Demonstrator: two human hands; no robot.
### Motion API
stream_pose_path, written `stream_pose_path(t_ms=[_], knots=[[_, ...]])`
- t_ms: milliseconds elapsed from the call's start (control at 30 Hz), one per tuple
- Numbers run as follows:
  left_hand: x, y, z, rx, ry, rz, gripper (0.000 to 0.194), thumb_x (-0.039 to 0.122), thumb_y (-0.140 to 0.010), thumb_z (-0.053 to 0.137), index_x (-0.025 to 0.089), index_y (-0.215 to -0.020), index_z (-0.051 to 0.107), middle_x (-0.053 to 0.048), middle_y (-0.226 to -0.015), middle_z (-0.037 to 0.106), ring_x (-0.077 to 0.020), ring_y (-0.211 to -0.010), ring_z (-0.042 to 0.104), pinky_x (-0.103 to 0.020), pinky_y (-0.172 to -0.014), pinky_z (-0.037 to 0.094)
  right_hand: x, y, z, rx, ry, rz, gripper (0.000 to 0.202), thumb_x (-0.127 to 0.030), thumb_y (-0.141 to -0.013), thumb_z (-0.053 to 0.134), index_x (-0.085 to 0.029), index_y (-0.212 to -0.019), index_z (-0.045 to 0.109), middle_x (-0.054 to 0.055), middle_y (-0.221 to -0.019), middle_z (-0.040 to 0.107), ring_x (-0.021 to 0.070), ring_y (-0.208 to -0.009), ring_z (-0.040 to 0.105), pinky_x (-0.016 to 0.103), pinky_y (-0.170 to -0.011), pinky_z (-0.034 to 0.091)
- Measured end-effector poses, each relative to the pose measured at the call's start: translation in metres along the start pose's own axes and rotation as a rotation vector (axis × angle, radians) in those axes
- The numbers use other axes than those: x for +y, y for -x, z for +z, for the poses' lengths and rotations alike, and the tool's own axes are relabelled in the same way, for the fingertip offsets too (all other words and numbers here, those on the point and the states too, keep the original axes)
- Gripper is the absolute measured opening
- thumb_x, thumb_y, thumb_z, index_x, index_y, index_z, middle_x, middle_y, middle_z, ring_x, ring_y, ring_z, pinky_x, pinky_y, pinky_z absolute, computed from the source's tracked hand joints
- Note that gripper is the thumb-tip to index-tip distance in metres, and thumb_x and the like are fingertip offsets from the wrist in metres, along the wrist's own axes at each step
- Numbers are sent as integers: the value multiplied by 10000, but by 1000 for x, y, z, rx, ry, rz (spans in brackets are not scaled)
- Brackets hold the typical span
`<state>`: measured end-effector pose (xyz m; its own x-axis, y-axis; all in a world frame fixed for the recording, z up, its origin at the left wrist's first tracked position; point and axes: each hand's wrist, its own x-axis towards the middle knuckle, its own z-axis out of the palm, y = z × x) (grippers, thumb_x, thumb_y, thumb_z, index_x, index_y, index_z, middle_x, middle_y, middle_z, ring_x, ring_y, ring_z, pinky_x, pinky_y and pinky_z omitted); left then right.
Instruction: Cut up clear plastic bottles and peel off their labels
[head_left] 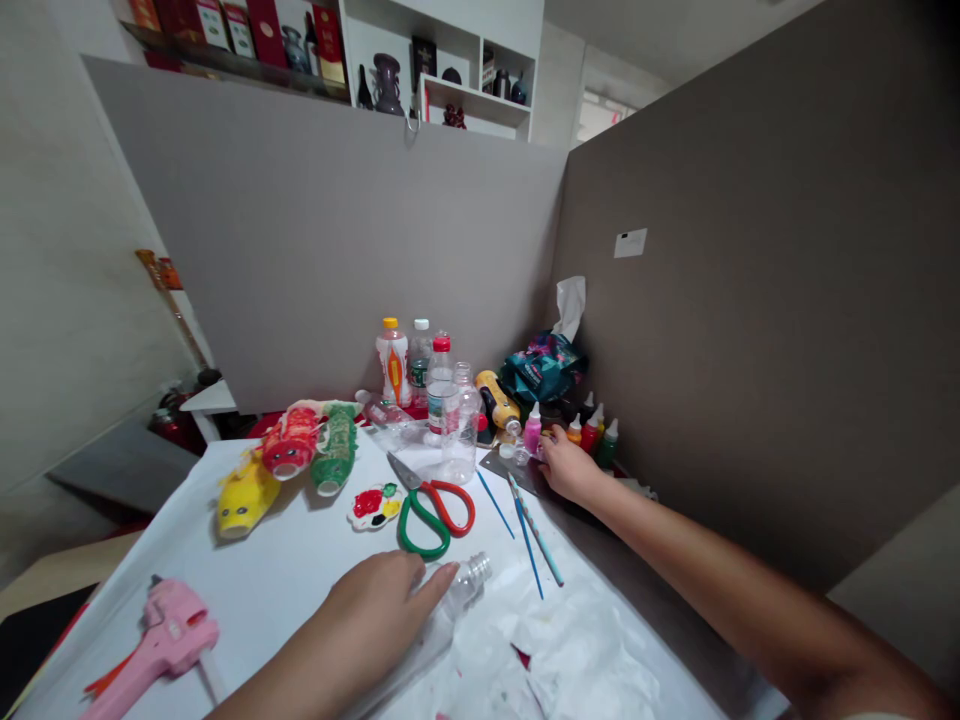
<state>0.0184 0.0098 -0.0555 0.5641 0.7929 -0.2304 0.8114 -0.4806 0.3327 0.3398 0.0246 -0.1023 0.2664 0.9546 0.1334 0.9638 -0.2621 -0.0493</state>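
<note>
My left hand [375, 610] rests over a clear empty plastic bottle [461, 585] that lies on its side on the white table cover, neck pointing to the upper right. My right hand [566, 465] stretches far across to the row of small paint bottles: pink [532, 428], orange [574, 431], red [591, 430] and green [608, 443]. Its fingertips touch near the pink bottle and a small clear cap [508, 452]; what they grip is hidden.
Red-and-green scissors [427, 505], a paint palette [375, 505], two blue brushes [525, 530] and a patterned stick lie mid-table. Painted bottle pigs in yellow [244, 500], red and green sit left. Drink bottles [420, 375] stand behind. A pink glue gun [161, 640] lies near left.
</note>
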Motion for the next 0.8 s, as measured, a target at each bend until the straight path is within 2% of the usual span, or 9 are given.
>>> stream_pose_path(t_ms=[167,300,500,633,800], knots=[[2,2,2,18,-18,10,596,656,-935,270,208,-697,583,-112,-789,697,-287,-757,647,-336,-641,331,-12,-14,1,-68,35,91,349,-323,-960,623,-145,-1258,585,118,-1260,611,230,-1023,651,420,-855,572],[1,2,3,17,-21,12,583,661,-931,264,215,-651,514,-100,-763,679,-276,-726,630,-333,-621,315,-14,-18,0,-97,54,89,310,-333,-970,607,-154,-1223,604,97,-1209,637,216,-990,659,412,-839,575],[-1,1,5,37,-14,17,574,663,-927,267,217,-636,479,-92,-757,663,-266,-713,613,-336,-626,306,-9,-10,-11,-67,82,32,315,-345,-967,606,-160,-1221,600,96,-1221,626,218,-995,650,416,-843,568],[-2,1,7,38,-15,26,571,654,-928,274,214,-627,479,-93,-765,659,-262,-716,606,-333,-622,302,-16,7,-16,-19,100,-47,351,-346,-974,590,-174,-1279,564,106,-1281,592,223,-1006,643,420,-840,568],[-2,1,6,54,11,34,569,652,-928,285,213,-635,498,-93,-773,663,-260,-730,613,-334,-636,319,-34,12,-7,8,113,-138,414,-350,-964,601,-201,-1344,535,115,-1359,551,287,-1195,564,501,-962,507]])
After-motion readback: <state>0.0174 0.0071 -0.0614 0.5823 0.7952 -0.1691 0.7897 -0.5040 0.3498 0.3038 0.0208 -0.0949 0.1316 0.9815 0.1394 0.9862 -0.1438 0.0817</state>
